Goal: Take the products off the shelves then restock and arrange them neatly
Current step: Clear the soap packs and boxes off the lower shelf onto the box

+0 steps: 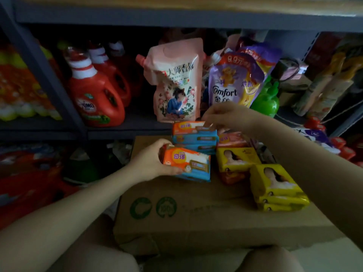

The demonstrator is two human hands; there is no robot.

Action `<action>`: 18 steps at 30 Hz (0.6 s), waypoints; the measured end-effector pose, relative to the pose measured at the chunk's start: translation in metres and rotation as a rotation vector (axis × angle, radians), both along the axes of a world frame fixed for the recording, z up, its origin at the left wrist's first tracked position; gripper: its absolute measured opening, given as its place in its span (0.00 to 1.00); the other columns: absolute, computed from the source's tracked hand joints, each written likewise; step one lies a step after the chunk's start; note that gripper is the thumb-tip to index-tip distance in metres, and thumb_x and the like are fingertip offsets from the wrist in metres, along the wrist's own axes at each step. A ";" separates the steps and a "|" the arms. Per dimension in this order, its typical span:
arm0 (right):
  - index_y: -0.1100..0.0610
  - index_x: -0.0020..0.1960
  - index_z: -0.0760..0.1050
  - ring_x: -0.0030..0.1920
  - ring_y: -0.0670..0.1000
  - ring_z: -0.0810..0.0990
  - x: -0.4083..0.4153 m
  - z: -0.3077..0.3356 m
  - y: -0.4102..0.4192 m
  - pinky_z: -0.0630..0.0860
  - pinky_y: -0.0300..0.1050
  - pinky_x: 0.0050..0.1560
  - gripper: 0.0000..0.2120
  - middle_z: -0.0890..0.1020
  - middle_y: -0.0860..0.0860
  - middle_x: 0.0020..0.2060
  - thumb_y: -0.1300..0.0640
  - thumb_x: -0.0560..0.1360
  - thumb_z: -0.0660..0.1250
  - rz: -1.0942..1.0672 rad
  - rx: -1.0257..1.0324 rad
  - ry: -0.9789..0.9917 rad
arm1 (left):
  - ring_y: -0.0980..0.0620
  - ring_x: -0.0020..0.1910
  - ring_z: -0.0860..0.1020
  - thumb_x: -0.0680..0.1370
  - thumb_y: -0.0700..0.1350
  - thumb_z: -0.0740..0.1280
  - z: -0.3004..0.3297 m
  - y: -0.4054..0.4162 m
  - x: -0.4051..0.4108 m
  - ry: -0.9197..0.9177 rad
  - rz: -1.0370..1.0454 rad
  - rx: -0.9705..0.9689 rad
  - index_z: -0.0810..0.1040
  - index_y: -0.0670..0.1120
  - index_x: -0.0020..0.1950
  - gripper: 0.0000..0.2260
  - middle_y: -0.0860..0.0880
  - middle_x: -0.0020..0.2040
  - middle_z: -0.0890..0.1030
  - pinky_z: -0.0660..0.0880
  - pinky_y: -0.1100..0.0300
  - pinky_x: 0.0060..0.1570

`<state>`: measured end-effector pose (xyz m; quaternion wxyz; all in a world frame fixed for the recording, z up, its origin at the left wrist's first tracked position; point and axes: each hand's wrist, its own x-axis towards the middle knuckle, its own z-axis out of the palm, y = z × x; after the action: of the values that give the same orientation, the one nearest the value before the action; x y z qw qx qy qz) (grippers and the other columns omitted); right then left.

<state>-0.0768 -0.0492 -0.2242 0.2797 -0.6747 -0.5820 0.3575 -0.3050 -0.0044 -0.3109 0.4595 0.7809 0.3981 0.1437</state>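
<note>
Soap packs [187, 163]: one in left hand [151, 163], three stacked

A brown cardboard box [196, 222] is laid flat in the foreground. Two round green recycling marks [140, 208] are printed on its top, toward the left. Its front lower edge is crumpled. Something white and crumpled [119, 147] is seen just behind its far left corner.

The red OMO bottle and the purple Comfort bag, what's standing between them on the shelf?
In the head view, a pink refill pouch stands between the red OMO bottle and the purple Comfort bag.
</note>
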 end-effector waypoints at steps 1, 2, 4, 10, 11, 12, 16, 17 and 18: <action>0.58 0.49 0.76 0.41 0.48 0.78 0.000 -0.004 -0.002 0.75 0.35 0.37 0.07 0.81 0.51 0.42 0.56 0.78 0.62 -0.005 0.000 0.025 | 0.57 0.49 0.78 0.61 0.54 0.79 -0.008 -0.001 0.000 0.023 -0.004 0.003 0.68 0.56 0.57 0.30 0.57 0.52 0.76 0.78 0.56 0.50; 0.59 0.49 0.76 0.39 0.47 0.78 0.000 -0.006 -0.003 0.75 0.34 0.36 0.07 0.81 0.51 0.41 0.57 0.78 0.62 0.003 -0.004 0.030 | 0.57 0.50 0.78 0.61 0.55 0.78 -0.015 -0.003 0.001 0.040 -0.006 0.004 0.67 0.56 0.57 0.30 0.57 0.52 0.76 0.78 0.56 0.50; 0.60 0.50 0.76 0.38 0.47 0.78 0.000 -0.010 -0.006 0.75 0.32 0.34 0.08 0.80 0.51 0.41 0.57 0.79 0.61 0.037 -0.043 0.014 | 0.59 0.48 0.76 0.62 0.57 0.77 -0.023 -0.007 0.004 0.050 0.007 -0.008 0.66 0.56 0.58 0.30 0.59 0.51 0.75 0.76 0.60 0.47; 0.60 0.50 0.75 0.37 0.47 0.79 -0.004 -0.009 0.001 0.76 0.34 0.35 0.06 0.81 0.51 0.40 0.59 0.78 0.61 0.011 0.015 0.034 | 0.59 0.46 0.75 0.67 0.60 0.73 -0.033 -0.014 0.022 0.144 0.012 0.072 0.58 0.50 0.63 0.34 0.57 0.50 0.71 0.72 0.67 0.40; 0.59 0.48 0.75 0.36 0.47 0.79 -0.006 -0.009 0.003 0.76 0.35 0.36 0.05 0.81 0.51 0.40 0.59 0.78 0.61 0.009 0.032 0.040 | 0.57 0.46 0.75 0.67 0.61 0.71 -0.033 -0.014 0.024 0.192 -0.006 0.113 0.58 0.50 0.63 0.34 0.56 0.50 0.72 0.74 0.64 0.40; 0.58 0.47 0.75 0.36 0.47 0.79 -0.010 -0.009 0.005 0.76 0.35 0.36 0.05 0.81 0.51 0.40 0.59 0.78 0.62 0.016 0.046 0.039 | 0.56 0.43 0.76 0.68 0.63 0.69 -0.033 -0.012 0.025 0.261 -0.036 0.177 0.58 0.51 0.62 0.32 0.55 0.49 0.73 0.74 0.62 0.38; 0.59 0.49 0.77 0.36 0.45 0.80 -0.021 0.001 0.012 0.77 0.36 0.37 0.07 0.82 0.52 0.40 0.58 0.78 0.62 0.075 0.128 -0.046 | 0.53 0.31 0.76 0.73 0.62 0.63 -0.005 0.002 0.016 0.296 -0.018 0.464 0.64 0.51 0.52 0.18 0.53 0.35 0.76 0.72 0.55 0.28; 0.60 0.50 0.77 0.37 0.46 0.80 -0.023 0.006 0.015 0.77 0.38 0.39 0.07 0.82 0.52 0.40 0.58 0.78 0.62 0.078 0.161 -0.051 | 0.51 0.31 0.77 0.74 0.59 0.64 0.008 0.010 0.010 0.252 0.002 0.564 0.65 0.50 0.49 0.15 0.52 0.33 0.77 0.72 0.53 0.30; 0.60 0.51 0.76 0.38 0.48 0.81 -0.026 0.013 0.018 0.78 0.41 0.40 0.07 0.82 0.53 0.40 0.59 0.78 0.62 0.075 0.197 -0.047 | 0.50 0.32 0.77 0.75 0.56 0.65 0.023 0.019 0.004 0.208 0.025 0.669 0.66 0.50 0.48 0.13 0.52 0.32 0.77 0.71 0.54 0.30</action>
<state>-0.1028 -0.0311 -0.2114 0.3172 -0.6298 -0.6457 0.2930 -0.3009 0.0141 -0.2879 0.1331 0.8938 0.3831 0.1915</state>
